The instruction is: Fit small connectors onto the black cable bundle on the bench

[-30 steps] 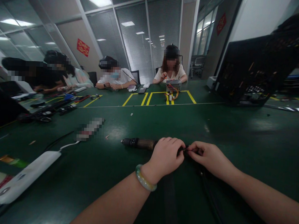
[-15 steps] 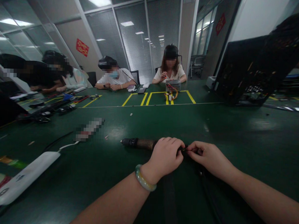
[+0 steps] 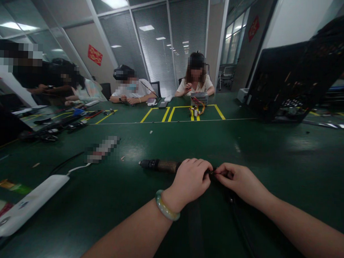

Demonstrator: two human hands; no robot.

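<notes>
The slim tool (image 3: 167,166) I see is brown-bodied, with a black collar (image 3: 151,164) and metal tip (image 3: 140,163), right of the white oblong device (image 3: 31,205). The left hand (image 3: 191,182) wraps its rear; the right hand (image 3: 240,181) pinches a small piece (image 3: 213,172) there, too tiny to identify. Green tabletop (image 3: 115,202) surrounds the white oblong device; glass partitions (image 3: 153,49) rise far beyond it. Far to its right stands a black case (image 3: 278,80), its inside too dark to read.

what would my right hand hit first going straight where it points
Probably the black-and-brown cylindrical tool held by the bare left hand, or that hand itself; depth there is unclear.
</notes>
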